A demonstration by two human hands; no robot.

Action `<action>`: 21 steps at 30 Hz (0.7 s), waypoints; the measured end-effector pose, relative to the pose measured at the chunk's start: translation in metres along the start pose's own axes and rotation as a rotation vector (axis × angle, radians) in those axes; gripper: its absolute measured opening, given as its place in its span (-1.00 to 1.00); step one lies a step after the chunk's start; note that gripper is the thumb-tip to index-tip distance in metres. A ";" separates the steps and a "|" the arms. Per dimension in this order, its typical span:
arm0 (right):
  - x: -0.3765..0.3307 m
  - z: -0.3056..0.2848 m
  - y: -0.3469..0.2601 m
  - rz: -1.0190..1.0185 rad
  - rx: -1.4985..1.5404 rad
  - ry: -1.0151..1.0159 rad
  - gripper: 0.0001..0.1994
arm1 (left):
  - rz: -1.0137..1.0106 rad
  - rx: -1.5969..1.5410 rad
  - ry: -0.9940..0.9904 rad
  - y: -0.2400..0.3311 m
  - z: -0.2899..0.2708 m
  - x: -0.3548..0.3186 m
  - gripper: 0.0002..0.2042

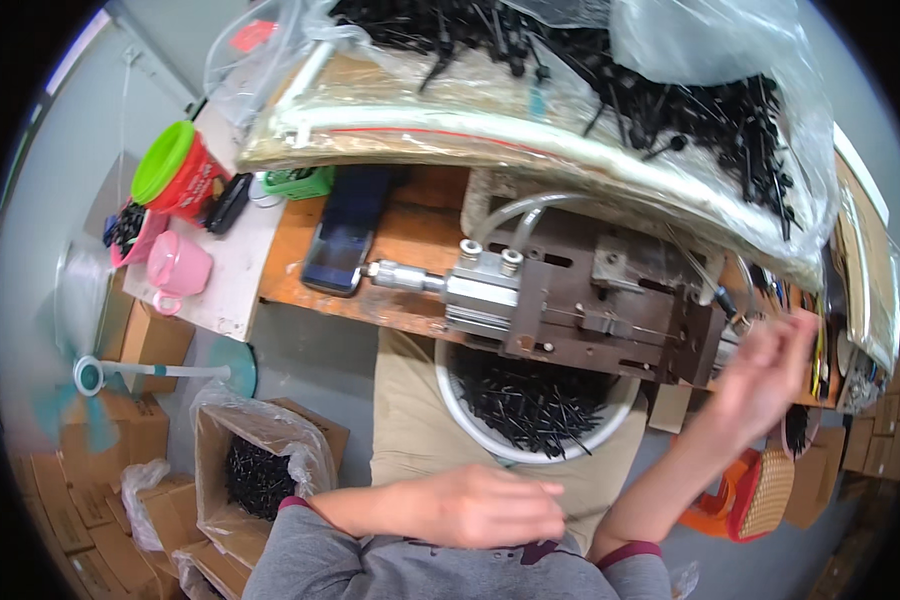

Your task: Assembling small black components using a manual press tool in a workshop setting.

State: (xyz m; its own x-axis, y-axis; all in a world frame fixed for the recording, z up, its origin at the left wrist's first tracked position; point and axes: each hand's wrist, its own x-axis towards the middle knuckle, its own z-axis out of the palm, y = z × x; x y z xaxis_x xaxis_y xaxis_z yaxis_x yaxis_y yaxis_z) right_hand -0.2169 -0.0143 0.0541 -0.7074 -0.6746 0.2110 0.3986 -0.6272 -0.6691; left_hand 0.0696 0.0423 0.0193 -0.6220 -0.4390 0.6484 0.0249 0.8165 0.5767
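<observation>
Close to my body, above my lap, my left hand (pixel 500 508) is blurred, its fingers drawn together; whatever is inside them, if anything, is hidden. My right hand (pixel 765 370) reaches to the right end of a metal fixture (pixel 600 305), with the fingers pinched and smeared by motion. Just at its fingertips is a small black piece (pixel 726 300) with a thin rod; whether I grip it cannot be made out. A silver air cylinder (pixel 482 290) with clear hoses forms the fixture's left side. Below, a white basket (pixel 450 408) on my lap holds black thin-stemmed parts (pixel 530 400).
A plastic-lined tray (pixel 420 140) heaped with black parts spans the bench's back. Left of the fixture lies a phone (pixel 345 235). Further left stand a red bucket (pixel 192 190), a pink cup (pixel 178 262) and a fan (pixel 88 375). A lined carton (pixel 215 490) sits below.
</observation>
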 end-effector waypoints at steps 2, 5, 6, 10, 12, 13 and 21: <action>-0.006 0.010 -0.015 -0.194 -0.147 -0.175 -0.77 | -0.110 0.125 0.033 -0.006 -0.029 -0.005 -0.88; -0.078 0.034 0.004 -0.193 -0.454 -0.425 -0.66 | -0.109 0.443 0.451 -0.019 -0.108 0.015 -0.82; -0.089 0.035 0.008 -0.194 -0.541 -0.472 -0.64 | -0.004 0.673 0.556 -0.022 -0.140 0.031 -0.79; -0.112 0.023 0.006 -0.039 -0.482 -0.453 -0.66 | -0.357 1.121 0.940 -0.078 -0.258 0.051 -0.65; -0.111 0.019 0.002 -0.085 -0.495 -0.440 -0.67 | -0.323 0.751 1.117 -0.082 -0.258 0.051 -0.67; -0.110 0.015 -0.002 -0.088 -0.511 -0.435 -0.68 | -0.318 0.556 1.182 -0.087 -0.255 0.044 -0.68; -0.106 -0.020 -0.008 0.055 -0.614 -0.314 -0.76 | -0.562 0.698 0.953 -0.145 -0.237 -0.063 -0.86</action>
State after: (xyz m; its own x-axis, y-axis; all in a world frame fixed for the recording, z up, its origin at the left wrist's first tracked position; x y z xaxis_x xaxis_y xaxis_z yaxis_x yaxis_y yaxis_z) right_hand -0.1567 0.0694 0.0229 -0.4559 -0.8382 0.2993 -0.0385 -0.3174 -0.9475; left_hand 0.2906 -0.1374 0.0126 0.3877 -0.6375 0.6658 -0.6426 0.3309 0.6911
